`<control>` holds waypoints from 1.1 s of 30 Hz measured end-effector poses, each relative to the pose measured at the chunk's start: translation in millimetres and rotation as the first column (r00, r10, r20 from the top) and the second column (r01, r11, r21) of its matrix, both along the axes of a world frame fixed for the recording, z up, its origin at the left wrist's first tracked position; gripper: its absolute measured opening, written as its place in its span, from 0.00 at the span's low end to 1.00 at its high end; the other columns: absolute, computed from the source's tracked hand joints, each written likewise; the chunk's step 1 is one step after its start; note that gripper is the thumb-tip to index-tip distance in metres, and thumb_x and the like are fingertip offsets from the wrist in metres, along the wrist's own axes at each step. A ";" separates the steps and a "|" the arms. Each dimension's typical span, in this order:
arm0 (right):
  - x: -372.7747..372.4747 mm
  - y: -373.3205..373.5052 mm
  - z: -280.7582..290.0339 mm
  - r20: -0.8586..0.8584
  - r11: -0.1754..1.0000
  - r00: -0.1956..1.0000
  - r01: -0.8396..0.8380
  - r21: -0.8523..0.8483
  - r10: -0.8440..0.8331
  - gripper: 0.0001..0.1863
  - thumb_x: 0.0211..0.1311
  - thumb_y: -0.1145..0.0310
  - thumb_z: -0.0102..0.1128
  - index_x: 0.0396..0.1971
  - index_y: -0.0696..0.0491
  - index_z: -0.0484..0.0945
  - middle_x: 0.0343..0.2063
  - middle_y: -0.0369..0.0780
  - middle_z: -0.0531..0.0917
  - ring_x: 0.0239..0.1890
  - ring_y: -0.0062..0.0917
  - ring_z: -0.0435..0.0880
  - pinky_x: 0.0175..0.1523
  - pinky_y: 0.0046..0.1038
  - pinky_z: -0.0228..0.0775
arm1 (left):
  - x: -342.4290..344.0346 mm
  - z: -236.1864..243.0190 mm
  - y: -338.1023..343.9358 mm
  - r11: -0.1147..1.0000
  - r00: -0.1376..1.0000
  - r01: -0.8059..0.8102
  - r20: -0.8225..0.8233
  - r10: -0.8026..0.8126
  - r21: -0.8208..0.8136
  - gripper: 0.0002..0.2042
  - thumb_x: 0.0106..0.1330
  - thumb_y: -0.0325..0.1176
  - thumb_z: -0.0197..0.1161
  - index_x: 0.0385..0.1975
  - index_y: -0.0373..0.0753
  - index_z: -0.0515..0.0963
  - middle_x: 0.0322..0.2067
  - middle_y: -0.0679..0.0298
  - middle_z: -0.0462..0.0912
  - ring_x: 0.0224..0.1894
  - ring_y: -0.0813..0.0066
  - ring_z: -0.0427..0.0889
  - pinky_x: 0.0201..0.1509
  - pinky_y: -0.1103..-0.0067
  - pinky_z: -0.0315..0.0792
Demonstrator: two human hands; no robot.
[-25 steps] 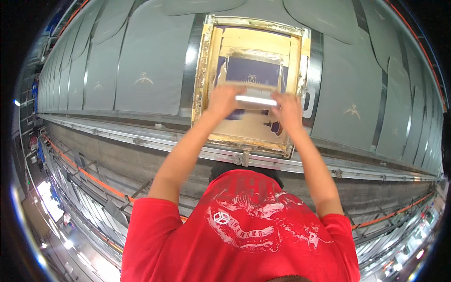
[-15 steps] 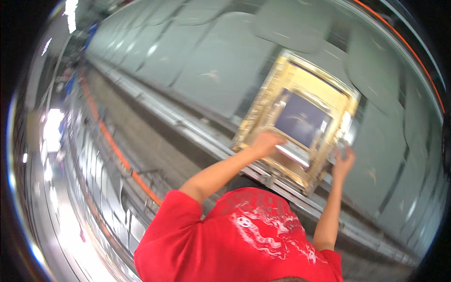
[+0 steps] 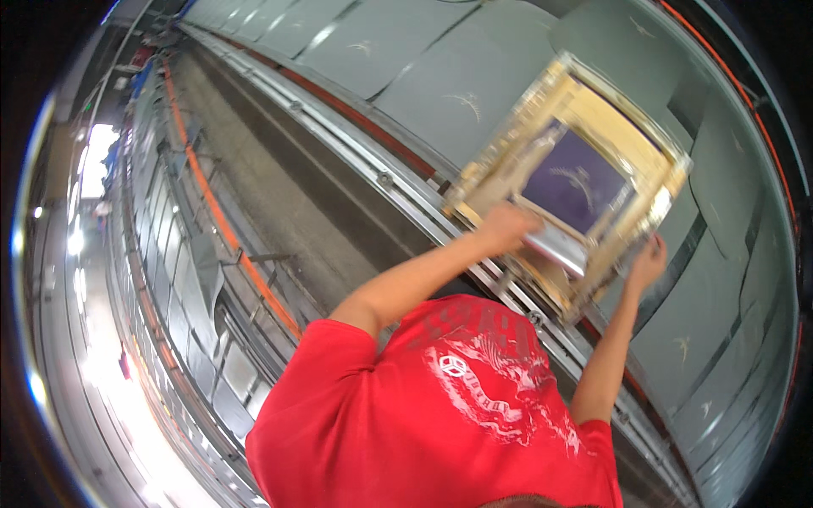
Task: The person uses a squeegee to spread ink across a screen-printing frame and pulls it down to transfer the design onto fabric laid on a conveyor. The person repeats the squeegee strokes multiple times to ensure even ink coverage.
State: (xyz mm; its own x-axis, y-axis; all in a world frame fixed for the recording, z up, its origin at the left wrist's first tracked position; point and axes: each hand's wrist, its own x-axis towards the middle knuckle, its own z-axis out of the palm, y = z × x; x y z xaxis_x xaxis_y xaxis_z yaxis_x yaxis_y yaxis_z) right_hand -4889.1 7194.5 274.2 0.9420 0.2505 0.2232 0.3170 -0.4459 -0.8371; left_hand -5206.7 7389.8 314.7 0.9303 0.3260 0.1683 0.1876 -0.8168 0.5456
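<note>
A screen-printing frame [image 3: 641, 113], its border yellowish and taped, lies tilted on the long table. In its middle is a dark purple window [image 3: 562, 179] with a pale curved design showing. My left hand [image 3: 509, 227] is over the near left part of the frame, fingers closed on the end of a silver squeegee [image 3: 555, 248]. The squeegee lies across the near side of the window. My right hand [image 3: 647, 266] is at the frame's right edge, fingers curled against it; blur partly hides their hold.
Grey-green fabric pieces [image 3: 440, 114] with small pale prints cover the table on both sides. A metal rail [image 3: 385, 179] runs along the table's near edge. Left of it lie a grey aisle [image 3: 279, 169] and another table edged by an orange strip [image 3: 222, 222].
The whole view has shifted, so the frame sits higher and further right in it. Both hands have stayed at the frame, the left still on the squeegee.
</note>
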 end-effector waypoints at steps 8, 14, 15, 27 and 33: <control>-43.0 58.2 4.3 -0.065 0.980 0.997 0.062 0.190 -0.050 0.14 0.73 0.59 0.58 0.43 0.54 0.82 0.20 0.31 0.72 0.22 0.16 0.63 0.28 0.25 0.58 | -19.9 56.4 66.3 0.995 0.994 0.033 -0.107 -0.023 0.093 0.23 0.49 0.24 0.67 0.50 0.45 0.82 0.54 0.68 0.84 0.55 0.65 0.82 0.51 0.68 0.74; -56.8 58.7 19.7 -0.154 0.991 0.984 0.104 0.086 -0.090 0.11 0.72 0.62 0.58 0.43 0.52 0.82 0.18 0.34 0.72 0.21 0.16 0.64 0.27 0.27 0.58 | -17.4 48.9 69.7 0.977 0.990 0.089 -0.127 -0.065 0.193 0.24 0.48 0.27 0.70 0.51 0.46 0.83 0.54 0.68 0.85 0.56 0.67 0.82 0.52 0.67 0.74; -57.2 57.9 22.4 -0.150 0.990 0.984 0.112 0.084 -0.098 0.11 0.72 0.62 0.57 0.44 0.52 0.82 0.18 0.35 0.72 0.21 0.18 0.65 0.28 0.28 0.59 | -20.4 44.8 69.0 0.975 0.991 0.089 -0.112 -0.067 0.202 0.24 0.49 0.28 0.70 0.51 0.47 0.83 0.54 0.68 0.85 0.56 0.67 0.82 0.54 0.67 0.73; -65.8 37.5 41.3 -0.223 0.988 0.969 0.082 -0.128 -0.109 0.14 0.72 0.57 0.56 0.50 0.46 0.83 0.33 0.44 0.84 0.35 0.35 0.82 0.46 0.38 0.72 | -89.4 39.5 40.7 0.925 0.962 0.245 -0.194 -0.194 0.289 0.32 0.45 0.30 0.75 0.57 0.49 0.78 0.60 0.69 0.80 0.63 0.63 0.77 0.63 0.65 0.69; -65.9 20.1 83.3 0.236 0.733 0.957 0.039 -0.679 0.168 0.21 0.66 0.50 0.63 0.51 0.47 0.84 0.53 0.40 0.80 0.54 0.34 0.77 0.57 0.42 0.69 | 3.9 48.2 86.1 0.929 0.990 0.140 -0.072 -0.122 0.342 0.27 0.50 0.26 0.70 0.55 0.48 0.81 0.57 0.67 0.83 0.59 0.64 0.81 0.61 0.64 0.71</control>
State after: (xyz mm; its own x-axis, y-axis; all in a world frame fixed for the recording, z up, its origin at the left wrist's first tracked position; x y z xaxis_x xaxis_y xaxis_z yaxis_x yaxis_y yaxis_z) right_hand -4955.0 7214.5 357.6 0.8470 0.4894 0.2076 0.5267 -0.8253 -0.2035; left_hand -5202.8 7475.8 362.9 0.9707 0.1304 0.2018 0.0853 -0.9722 0.2181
